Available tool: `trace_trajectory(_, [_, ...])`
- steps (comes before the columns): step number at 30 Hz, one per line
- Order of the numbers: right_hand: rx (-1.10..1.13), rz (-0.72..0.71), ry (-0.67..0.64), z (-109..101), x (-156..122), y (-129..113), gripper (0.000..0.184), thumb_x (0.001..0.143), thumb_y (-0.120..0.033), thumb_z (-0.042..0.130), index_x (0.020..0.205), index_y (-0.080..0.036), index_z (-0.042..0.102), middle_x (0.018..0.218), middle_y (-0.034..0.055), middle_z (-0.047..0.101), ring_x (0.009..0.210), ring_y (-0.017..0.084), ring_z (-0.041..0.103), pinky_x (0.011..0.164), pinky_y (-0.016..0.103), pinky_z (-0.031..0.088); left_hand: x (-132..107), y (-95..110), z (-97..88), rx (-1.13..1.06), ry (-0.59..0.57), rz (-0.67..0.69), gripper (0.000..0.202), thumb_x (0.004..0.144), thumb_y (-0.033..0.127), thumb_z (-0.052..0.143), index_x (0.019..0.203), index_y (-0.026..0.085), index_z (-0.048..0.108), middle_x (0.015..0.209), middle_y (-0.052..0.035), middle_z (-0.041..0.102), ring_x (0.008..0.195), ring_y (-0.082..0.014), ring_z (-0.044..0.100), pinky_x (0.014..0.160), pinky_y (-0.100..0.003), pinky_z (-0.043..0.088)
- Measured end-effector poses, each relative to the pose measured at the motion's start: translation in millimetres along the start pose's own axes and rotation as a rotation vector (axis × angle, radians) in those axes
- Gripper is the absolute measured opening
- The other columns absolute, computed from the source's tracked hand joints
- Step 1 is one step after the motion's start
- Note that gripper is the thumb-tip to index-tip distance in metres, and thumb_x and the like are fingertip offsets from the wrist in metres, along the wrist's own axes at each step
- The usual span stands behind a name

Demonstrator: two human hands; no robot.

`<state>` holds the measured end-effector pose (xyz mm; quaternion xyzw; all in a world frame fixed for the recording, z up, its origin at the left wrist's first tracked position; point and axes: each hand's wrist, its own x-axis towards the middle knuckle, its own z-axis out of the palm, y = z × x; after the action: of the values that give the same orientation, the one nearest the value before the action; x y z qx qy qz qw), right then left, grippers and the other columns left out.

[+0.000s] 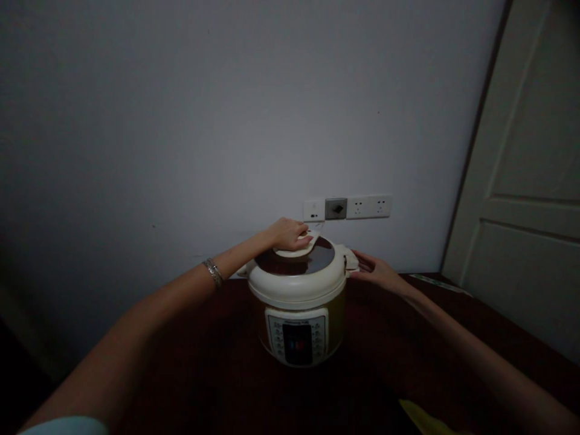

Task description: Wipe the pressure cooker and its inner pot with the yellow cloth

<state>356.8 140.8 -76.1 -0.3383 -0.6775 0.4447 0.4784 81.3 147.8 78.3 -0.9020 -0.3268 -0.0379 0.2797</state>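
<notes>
An electric pressure cooker (296, 296) with a cream rim and a front control panel (298, 338) stands upright on a dark red surface. Its lid (321, 257) is in place, dark and glossy in the middle. My left hand (290, 234) is wrapped round the cream lid handle (294, 252) on top, and a bracelet (212, 272) circles that wrist. At the cooker's right side my right hand (374, 270) grips the cream side handle (350, 261), thumb below and fingers behind it. Those fingers are partly hidden.
Behind the cooker is a pale wall (226, 121) with a row of sockets and switches (362, 207). A panelled door (530, 151) stands at the right. The dark red tabletop (203, 350) carries a thin flat strip (439, 283) at the back right and something yellow (421, 418) near the front.
</notes>
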Motion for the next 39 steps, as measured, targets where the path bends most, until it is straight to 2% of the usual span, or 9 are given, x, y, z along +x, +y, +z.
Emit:
trace_trajectory(7, [0.022, 0.011, 0.016, 3, -1, -3, 0.088, 0.055, -0.035, 0.08, 0.134, -0.023, 0.044, 0.139, 0.0097, 0.042, 0.125, 0.029, 0.042, 0.11, 0.047, 0.027, 1, 3, -1.1, -0.046, -0.007, -0.042, 0.045, 0.088, 0.045, 0.028, 0.09, 0.015, 0.061, 0.091, -0.0112, 0.066, 0.075, -0.0186, 0.058, 0.061, -0.029, 0.035])
trace_trajectory(17, [0.051, -0.049, 0.009, 5, -1, 0, 0.082, 0.055, -0.033, 0.08, 0.13, -0.025, 0.049, 0.136, 0.0059, 0.047, 0.124, 0.027, 0.044, 0.109, 0.046, 0.027, 1, 5, 3.1, -0.072, 0.005, -0.103, 0.049, 0.089, 0.047, 0.022, 0.091, 0.016, 0.06, 0.091, -0.0111, 0.064, 0.075, -0.0193, 0.058, 0.059, -0.029, 0.036])
trace_trajectory(23, [-0.152, -0.08, -0.004, -3, 8, -14, 0.061, 0.06, -0.039, 0.076, 0.115, -0.021, 0.06, 0.121, 0.0076, 0.06, 0.112, 0.028, 0.055, 0.102, 0.048, 0.036, 4, 2, 5.0, -0.127, 0.021, -0.059, 0.043, 0.087, 0.045, 0.029, 0.085, 0.016, 0.06, 0.087, -0.0111, 0.064, 0.073, -0.0183, 0.056, 0.061, -0.03, 0.035])
trace_trajectory(27, [-0.252, -0.103, -0.004, -4, 13, -25, 0.049, 0.063, -0.04, 0.074, 0.105, -0.017, 0.061, 0.108, 0.0096, 0.065, 0.101, 0.025, 0.059, 0.093, 0.043, 0.044, 4, 0, 5.2, -0.156, 0.04, -0.021, 0.04, 0.086, 0.044, 0.031, 0.082, 0.016, 0.059, 0.083, -0.01, 0.064, 0.069, -0.0174, 0.054, 0.06, -0.03, 0.033])
trace_trajectory(32, [-0.292, -0.075, -0.067, -5, 12, -34, 0.049, 0.063, -0.039, 0.073, 0.104, -0.016, 0.059, 0.101, 0.0089, 0.065, 0.093, 0.022, 0.06, 0.083, 0.038, 0.048, 4, -3, 6.8, -0.193, 0.052, -0.007, 0.039, 0.085, 0.044, 0.034, 0.079, 0.016, 0.06, 0.076, -0.0086, 0.064, 0.064, -0.016, 0.052, 0.058, -0.029, 0.032])
trace_trajectory(39, [-0.291, -0.07, -0.092, -6, 13, -34, 0.051, 0.061, -0.038, 0.073, 0.104, -0.017, 0.056, 0.1, 0.008, 0.065, 0.092, 0.022, 0.06, 0.086, 0.04, 0.046, 5, -2, 9.2, -0.215, 0.07, -0.017, 0.038, 0.084, 0.043, 0.034, 0.078, 0.016, 0.06, 0.074, -0.0083, 0.063, 0.062, -0.0154, 0.051, 0.058, -0.029, 0.031])
